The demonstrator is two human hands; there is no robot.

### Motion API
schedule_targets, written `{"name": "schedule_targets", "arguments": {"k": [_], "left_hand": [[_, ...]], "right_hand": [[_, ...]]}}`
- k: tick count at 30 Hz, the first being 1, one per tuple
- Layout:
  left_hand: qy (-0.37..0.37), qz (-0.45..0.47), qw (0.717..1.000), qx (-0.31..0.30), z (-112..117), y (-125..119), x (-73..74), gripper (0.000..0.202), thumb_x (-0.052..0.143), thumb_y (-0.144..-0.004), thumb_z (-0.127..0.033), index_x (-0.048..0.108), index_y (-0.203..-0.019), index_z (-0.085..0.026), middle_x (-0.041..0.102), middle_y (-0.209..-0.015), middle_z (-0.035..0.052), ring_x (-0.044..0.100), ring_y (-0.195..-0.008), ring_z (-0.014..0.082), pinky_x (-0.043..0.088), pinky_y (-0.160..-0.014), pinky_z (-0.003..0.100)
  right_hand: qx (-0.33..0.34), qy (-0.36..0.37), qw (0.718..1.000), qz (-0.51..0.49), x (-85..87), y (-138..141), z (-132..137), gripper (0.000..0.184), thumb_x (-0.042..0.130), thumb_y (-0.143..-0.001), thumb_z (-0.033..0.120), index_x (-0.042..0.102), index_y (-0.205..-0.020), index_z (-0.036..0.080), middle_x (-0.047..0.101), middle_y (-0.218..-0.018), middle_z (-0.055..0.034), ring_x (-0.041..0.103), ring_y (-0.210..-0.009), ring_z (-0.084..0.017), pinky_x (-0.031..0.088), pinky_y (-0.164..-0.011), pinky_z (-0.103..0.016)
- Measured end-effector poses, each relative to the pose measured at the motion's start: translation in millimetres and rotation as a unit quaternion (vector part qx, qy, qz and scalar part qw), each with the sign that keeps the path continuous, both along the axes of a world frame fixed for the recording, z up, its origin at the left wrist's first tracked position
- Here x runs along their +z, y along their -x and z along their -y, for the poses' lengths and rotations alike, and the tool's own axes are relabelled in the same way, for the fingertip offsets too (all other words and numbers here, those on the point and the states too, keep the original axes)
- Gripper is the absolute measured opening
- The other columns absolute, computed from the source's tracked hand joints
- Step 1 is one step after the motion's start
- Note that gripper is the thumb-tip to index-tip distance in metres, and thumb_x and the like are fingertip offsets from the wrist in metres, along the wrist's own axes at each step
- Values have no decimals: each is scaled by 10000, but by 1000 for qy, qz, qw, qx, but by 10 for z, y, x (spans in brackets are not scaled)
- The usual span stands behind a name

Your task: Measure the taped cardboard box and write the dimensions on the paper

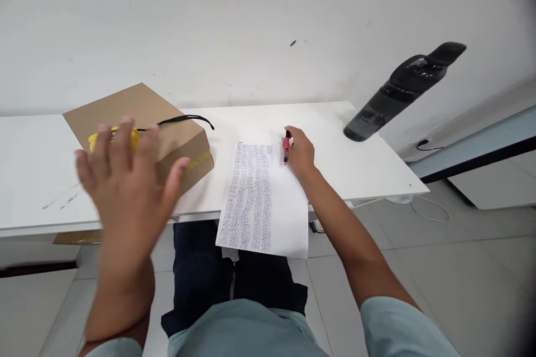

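Note:
My left hand is raised in the air with its fingers spread and nothing in it. Behind it, partly covered by the fingers, are a cardboard box and a small yellow object with a black cord. My right hand rests on the table beside a sheet of paper, its fingers closed around a red pen with a black end. Dense columns of small handwriting fill the left part of the paper; its lower edge hangs over the table's front edge.
The narrow white table runs along a white wall. A dark bottle with a carrying loop stands near the table's right end. Below on the right, a white cable lies by the tiled floor.

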State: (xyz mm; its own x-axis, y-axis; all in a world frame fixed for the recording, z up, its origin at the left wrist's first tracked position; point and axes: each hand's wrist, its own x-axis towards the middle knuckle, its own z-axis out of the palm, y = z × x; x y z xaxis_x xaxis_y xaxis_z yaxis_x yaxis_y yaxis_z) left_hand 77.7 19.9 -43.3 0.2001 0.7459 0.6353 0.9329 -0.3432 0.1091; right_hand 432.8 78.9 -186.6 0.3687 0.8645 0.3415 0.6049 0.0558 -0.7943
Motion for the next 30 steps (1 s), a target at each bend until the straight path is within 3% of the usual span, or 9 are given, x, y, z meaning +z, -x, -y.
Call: {"name": "schedule_targets", "arguments": {"k": [6, 9, 12, 15, 17, 19, 22, 26, 30], "left_hand": [[185, 29, 982, 8, -441, 561, 362, 676, 484, -861, -733, 525, -1467, -438, 507, -1578, -75, 467, -1417, 473, 390, -1155, 676], [173, 43, 984, -25, -519, 702, 400, 639, 540, -837, -737, 615, -1382, -412, 624, -1445, -52, 587, -1250, 447, 461, -1059, 658], [114, 79, 988, -71, -300, 679, 376, 572, 625, -840, -711, 647, -1332, -421, 684, -1342, -66, 645, -1141, 379, 507, -1022, 578], [27, 64, 986, -153, 144, 462, 249, 516, 657, -893, -642, 610, -1372, -455, 699, -1283, -12, 657, -1119, 330, 540, -974, 523], [3, 47, 970, -239, 427, 243, 107, 532, 667, -900, -626, 590, -1397, -451, 699, -1261, 33, 669, -1085, 294, 558, -918, 471], [25, 74, 936, -342, 628, 22, -62, 554, 626, -906, -650, 599, -1397, -395, 709, -1220, 63, 685, -1030, 250, 570, -863, 402], [96, 172, 875, -443, 782, -199, -323, 584, 491, -940, -694, 636, -1348, -303, 726, -1182, 88, 696, -1014, 212, 570, -860, 340], [179, 261, 839, -442, 880, -218, -587, 664, 442, -947, -729, 565, -1413, -273, 733, -1206, 105, 714, -997, 203, 589, -824, 317], [170, 258, 855, -416, 941, -150, -689, 452, 607, -1011, -413, 525, -1443, -309, 762, -1109, 38, 718, -854, 129, 584, -746, 240]], "right_hand": [[-109, 55, 991, 59, -25, -38, -110, 379, 530, -881, 202, 691, -1223, 190, 725, -1186, -168, 667, -1077, -361, 493, -973, -549], [-110, 50, 991, 58, 62, -14, -80, 456, 522, -904, 205, 641, -1344, 206, 751, -1141, -143, 697, -982, -330, 511, -937, -528], [-69, -10, 995, 75, 274, 164, 180, 549, 490, -957, 245, 494, -1506, 246, 750, -1223, -121, 714, -869, -274, 528, -913, -503], [87, -119, 982, 114, 553, 568, 713, 687, 564, -973, 319, 297, -1606, 309, 677, -1394, -130, 738, -965, -265, 566, -901, -478], [231, -185, 941, 164, 713, 884, 1106, 857, 684, -936, 384, 183, -1632, 367, 543, -1560, -128, 662, -1262, -292, 593, -915, -449], [283, -274, 886, 243, 815, 1142, 1405, 801, 703, -938, 384, 245, -1595, 401, 560, -1544, -108, 573, -1400, -280, 575, -997, -456], [287, -367, 835, 292, 833, 1314, 1601, 499, 668, -962, 263, 472, -1420, 280, 684, -1378, -135, 634, -1327, -244, 567, -988, -414], [315, -328, 878, 148, 712, 1271, 1659, 414, 734, -936, 343, 491, -1263, 273, 739, -1266, -132, 748, -1103, -235, 602, -856, -389], [298, -177, 917, -196, 643, 1297, 1776, 522, 857, -812, 481, 450, -1094, 316, 732, -952, -4, 748, -777, -183, 603, -637, -299]]}}
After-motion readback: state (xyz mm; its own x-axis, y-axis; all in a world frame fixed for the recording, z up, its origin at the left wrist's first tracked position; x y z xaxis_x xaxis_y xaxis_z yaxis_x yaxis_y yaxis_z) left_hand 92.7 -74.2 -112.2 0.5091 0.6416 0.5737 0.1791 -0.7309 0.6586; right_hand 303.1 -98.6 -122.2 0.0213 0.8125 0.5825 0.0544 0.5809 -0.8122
